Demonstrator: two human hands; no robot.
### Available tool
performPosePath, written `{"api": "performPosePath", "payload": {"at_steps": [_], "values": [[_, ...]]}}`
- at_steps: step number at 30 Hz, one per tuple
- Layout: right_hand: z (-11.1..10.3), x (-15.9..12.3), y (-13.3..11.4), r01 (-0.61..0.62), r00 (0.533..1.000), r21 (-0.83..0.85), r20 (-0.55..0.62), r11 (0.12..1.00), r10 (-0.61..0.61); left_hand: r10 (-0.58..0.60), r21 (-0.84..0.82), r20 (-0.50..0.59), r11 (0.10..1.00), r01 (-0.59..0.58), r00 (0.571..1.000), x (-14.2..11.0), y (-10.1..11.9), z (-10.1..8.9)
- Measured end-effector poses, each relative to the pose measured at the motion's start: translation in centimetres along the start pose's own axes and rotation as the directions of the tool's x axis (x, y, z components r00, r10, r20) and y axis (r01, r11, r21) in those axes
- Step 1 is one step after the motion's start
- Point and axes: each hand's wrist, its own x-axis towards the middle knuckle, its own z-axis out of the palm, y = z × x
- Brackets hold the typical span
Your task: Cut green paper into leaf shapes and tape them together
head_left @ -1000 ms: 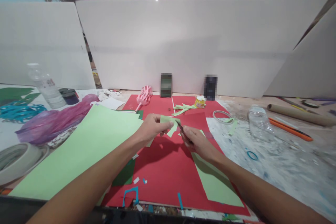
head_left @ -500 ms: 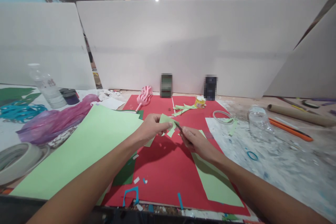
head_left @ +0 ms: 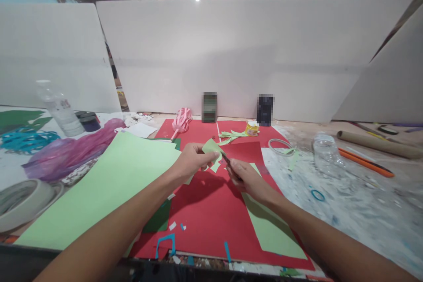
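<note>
My left hand (head_left: 191, 160) pinches a small light green paper piece (head_left: 212, 149) above the red sheet (head_left: 211, 211). My right hand (head_left: 244, 177) is closed around small scissors (head_left: 226, 159), whose dark blades meet the paper's right edge. Both hands hover over the middle of the red sheet. A large light green sheet (head_left: 99, 189) lies to the left under my left forearm, and another green sheet (head_left: 271, 229) lies under my right forearm.
A tape roll (head_left: 20, 202) sits at the near left, purple crumpled material (head_left: 69, 150) and a plastic bottle (head_left: 59, 110) behind it. A clear jar (head_left: 325, 152), cardboard tube (head_left: 376, 144), orange pencils (head_left: 365, 163), yellow pot (head_left: 251, 128), pink strips (head_left: 183, 121) and green scraps (head_left: 231, 136) lie around. White boards wall the back.
The green paper piece has turned slightly in my left hand and the scissors have shifted a little along its edge. Both hands stay in the same place.
</note>
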Motion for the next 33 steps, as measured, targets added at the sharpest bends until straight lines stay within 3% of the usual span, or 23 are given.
{"api": "performPosePath", "payload": {"at_steps": [15, 20, 25, 33], "values": [[-0.01, 0.12, 0.03, 0.012, 1.000, 0.021, 0.017, 1.000, -0.013, -0.038, 0.048, 0.022, 0.998, 0.036, 0.999, 0.09, -0.16, -0.26], [0.00, 0.03, -0.06, 0.005, 0.999, 0.001, -0.047, 1.000, -0.005, -0.039, 0.016, 0.037, 0.999, 0.038, 0.999, 0.03, -0.13, 0.16], [-0.02, 0.03, -0.20, 0.002, 0.999, -0.002, -0.038, 1.000, -0.002, -0.038, -0.041, -0.020, 0.998, 0.037, 0.999, -0.12, 0.15, 0.28], [0.14, 0.08, -0.04, 0.004, 1.000, 0.026, -0.028, 1.000, -0.003, -0.039, 0.006, -0.040, 0.999, 0.039, 0.998, -0.07, 0.10, 0.24]]}}
